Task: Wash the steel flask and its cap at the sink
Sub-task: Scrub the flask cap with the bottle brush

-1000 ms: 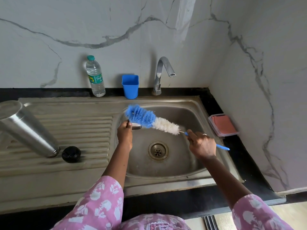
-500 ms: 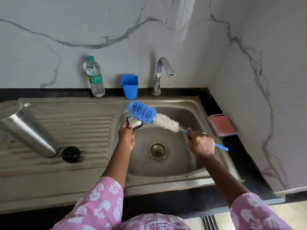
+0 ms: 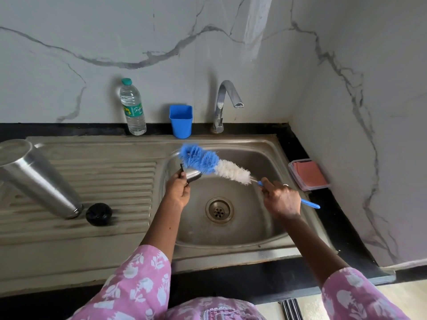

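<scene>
The left hand's (image 3: 178, 191) fingers and thumb curl round the steel cap (image 3: 193, 175), gripping it from below with the wrist bent up and the back of the hand towards the camera. The cap hangs over the left side of the sink (image 3: 265, 162) basin, above the drain (image 3: 219, 210). The left forearm rises straight from a pink floral sleeve (image 3: 138, 280) at the bottom edge.

The right hand's (image 3: 280, 199) fingers are clenched round the thin blue handle of the bottle brush (image 3: 231, 172), knuckles up, with a ring on one finger. The handle's end pokes out past the hand to the right. The brush slants up and left across the basin, and its blue bristle tip lies against the cap's upper edge; whether it goes inside the cap cannot be told. The right forearm comes in from the lower right.

The steel flask (image 3: 39, 179) stands apart on the drainboard (image 3: 104, 176), mouth end down. A black stopper (image 3: 99, 214) sits just beside its mouth. A water bottle (image 3: 132, 107), a blue cup (image 3: 180, 121) and the tap (image 3: 227, 102) line the back wall.
</scene>
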